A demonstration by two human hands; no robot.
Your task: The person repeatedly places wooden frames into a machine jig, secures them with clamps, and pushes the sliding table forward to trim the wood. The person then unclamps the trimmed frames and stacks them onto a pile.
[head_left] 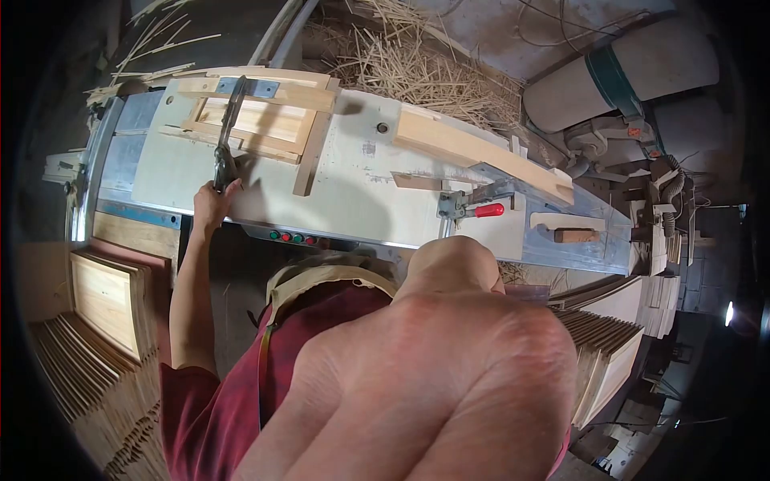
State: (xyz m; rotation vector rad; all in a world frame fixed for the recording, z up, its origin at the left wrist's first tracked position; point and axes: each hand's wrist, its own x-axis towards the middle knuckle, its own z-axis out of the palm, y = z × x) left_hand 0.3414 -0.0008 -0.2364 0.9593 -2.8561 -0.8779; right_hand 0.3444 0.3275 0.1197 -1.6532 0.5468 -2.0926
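My left hand is closed round the lower end of a dark metal lever handle. This lever rises to a metal bracket on a wooden frame. Under it lies a small pale wooden panel, bordered by wooden strips on a white board. My right hand fills the lower middle, very close to the camera. Its knuckles are bent, but its fingertips run out of view, so anything in them is hidden.
A toggle clamp with a red handle stands on the bench, near a long wooden bar. Push buttons line the front edge. Stacked panels stand at left and right. Wood strips lie piled behind.
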